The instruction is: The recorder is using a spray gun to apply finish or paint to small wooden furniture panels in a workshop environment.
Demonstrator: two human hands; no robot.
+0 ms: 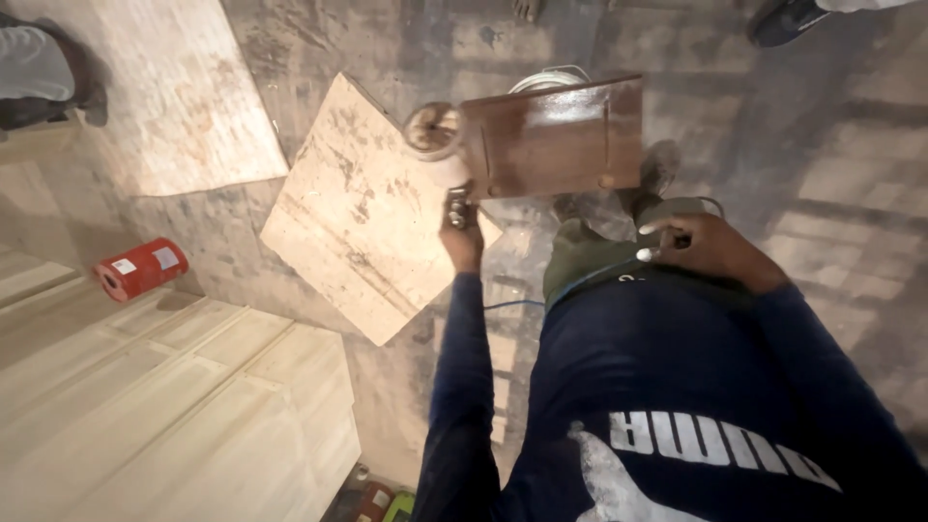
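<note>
The dark wooden panel (551, 137) is gripped closed at its near-left edge by the left hand (461, 227) and should be kept level, while the right hand (704, 246) is curled shut at the hip pocket (590, 256).

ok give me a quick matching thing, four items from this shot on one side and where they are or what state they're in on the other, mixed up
Things:
1. brown board
2. red can
3. right hand
4. pale plywood sheet

Places or states:
A. lying on its side on the floor, by the pale panelled doors
B. flat on the floor under the left hand
C. held up by the left hand's grip
D. at the waist, fingers bent

Pairs: 1-C, 2-A, 3-D, 4-B
</note>
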